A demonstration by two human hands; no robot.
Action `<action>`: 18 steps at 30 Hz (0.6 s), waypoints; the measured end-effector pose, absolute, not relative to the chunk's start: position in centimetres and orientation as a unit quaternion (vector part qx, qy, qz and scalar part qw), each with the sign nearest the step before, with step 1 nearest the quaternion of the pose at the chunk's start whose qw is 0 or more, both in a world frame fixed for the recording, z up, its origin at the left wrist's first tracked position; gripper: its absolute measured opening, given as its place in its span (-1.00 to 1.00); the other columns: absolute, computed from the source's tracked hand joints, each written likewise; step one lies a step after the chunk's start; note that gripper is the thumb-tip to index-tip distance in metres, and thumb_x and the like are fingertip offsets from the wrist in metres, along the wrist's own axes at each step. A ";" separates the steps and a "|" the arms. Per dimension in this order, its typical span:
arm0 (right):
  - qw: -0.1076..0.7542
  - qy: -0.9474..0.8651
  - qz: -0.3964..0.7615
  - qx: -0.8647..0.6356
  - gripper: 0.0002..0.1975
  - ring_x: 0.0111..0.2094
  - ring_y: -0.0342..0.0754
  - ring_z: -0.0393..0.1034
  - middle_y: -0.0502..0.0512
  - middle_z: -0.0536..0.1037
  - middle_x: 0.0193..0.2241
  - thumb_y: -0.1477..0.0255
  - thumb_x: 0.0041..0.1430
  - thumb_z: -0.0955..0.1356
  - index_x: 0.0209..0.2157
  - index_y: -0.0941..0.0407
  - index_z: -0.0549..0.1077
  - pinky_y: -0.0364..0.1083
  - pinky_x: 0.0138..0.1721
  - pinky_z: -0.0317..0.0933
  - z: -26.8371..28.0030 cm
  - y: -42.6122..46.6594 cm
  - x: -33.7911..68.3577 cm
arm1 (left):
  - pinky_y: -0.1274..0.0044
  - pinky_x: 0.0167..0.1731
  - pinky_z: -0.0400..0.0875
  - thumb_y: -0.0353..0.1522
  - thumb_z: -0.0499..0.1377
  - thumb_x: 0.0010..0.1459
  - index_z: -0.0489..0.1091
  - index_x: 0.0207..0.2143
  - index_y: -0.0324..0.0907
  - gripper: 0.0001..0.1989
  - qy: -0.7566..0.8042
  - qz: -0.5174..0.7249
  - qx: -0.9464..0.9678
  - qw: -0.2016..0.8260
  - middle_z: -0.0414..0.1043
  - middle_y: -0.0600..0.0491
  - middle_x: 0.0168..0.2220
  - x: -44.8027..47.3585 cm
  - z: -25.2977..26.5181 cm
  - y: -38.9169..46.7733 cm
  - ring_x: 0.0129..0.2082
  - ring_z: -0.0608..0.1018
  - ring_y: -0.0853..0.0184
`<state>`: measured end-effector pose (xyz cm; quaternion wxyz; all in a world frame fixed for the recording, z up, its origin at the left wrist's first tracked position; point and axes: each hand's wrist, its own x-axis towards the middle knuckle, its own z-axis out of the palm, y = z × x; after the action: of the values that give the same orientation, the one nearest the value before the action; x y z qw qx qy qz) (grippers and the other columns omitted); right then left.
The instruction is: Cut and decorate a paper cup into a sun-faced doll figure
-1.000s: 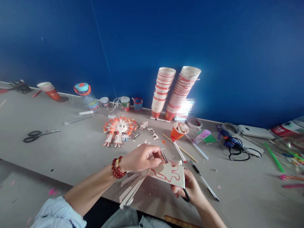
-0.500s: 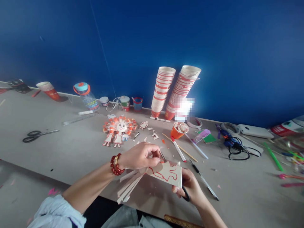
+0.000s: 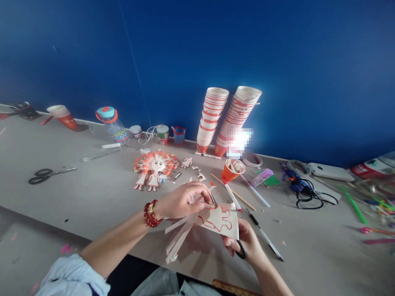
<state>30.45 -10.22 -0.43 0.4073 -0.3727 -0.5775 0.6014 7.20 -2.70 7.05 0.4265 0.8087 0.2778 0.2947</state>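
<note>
My left hand (image 3: 187,200) pinches a cut paper cup (image 3: 217,220) by its upper left side. Red outlines of a small figure are drawn on its pale face, and long paper strips (image 3: 182,238) fan down from it. In my right hand (image 3: 242,238) are scissors (image 3: 241,249); a black handle loop shows below the fingers, and the blade tips poke up behind the paper near my left fingertips. The paper hides the middle of the scissors. Beyond my hands lie fringed paper dolls (image 3: 157,166) and a cut-out figure (image 3: 186,163).
Two tall stacks of paper cups (image 3: 212,119) lean by the blue wall. An orange cup (image 3: 232,169) holds scraps. A red-capped marker (image 3: 231,195), a pen (image 3: 265,234) and a glue gun (image 3: 298,181) lie to the right. Other scissors (image 3: 51,174) rest at left.
The cut paper cup has turned slightly and its strips have swung to the right. The scissor tips show more above the paper. Both hands stay in nearly the same place.
</note>
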 end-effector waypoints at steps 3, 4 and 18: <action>0.417 -0.577 0.590 -0.381 -0.58 -0.78 -0.23 0.10 -0.09 0.31 -0.74 0.10 -0.03 0.49 -0.56 0.13 0.35 -0.23 -0.76 0.04 -0.2 -10.1 30.4 | 0.45 -0.06 0.33 -0.32 0.09 0.25 0.41 -0.24 -0.17 -0.86 0.336 0.404 0.738 0.424 0.47 -0.05 -0.17 6.3 6.4 -3.9 -0.12 0.48 0.25; 0.422 -0.576 0.586 -0.383 -0.59 -0.78 -0.23 0.10 -0.10 0.31 -0.73 0.11 -0.02 0.49 -0.55 0.13 0.34 -0.23 -0.76 0.04 -0.1 -10.1 30.4 | 0.47 -0.15 0.36 -0.31 0.06 0.28 0.39 -0.27 -0.16 -0.84 0.370 0.439 0.700 0.424 0.46 -0.03 -0.23 5.8 6.0 -4.7 -0.20 0.49 0.28; 0.456 -0.572 0.524 -0.436 -0.61 -0.78 -0.22 0.17 -0.07 0.36 -0.68 0.16 -0.10 0.54 -0.44 0.15 0.43 -0.24 -0.79 0.12 0.2 -10.1 29.5 | 0.61 -0.59 0.25 0.13 0.05 0.13 0.36 -0.09 -0.04 -0.48 0.272 0.413 0.423 0.759 0.37 0.03 -0.28 12.0 -0.4 -14.7 -0.52 0.40 0.43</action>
<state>29.47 -10.10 0.18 0.4558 -0.4357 -0.5721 0.5245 12.03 -14.65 -0.45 0.7593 0.4235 0.2717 0.4128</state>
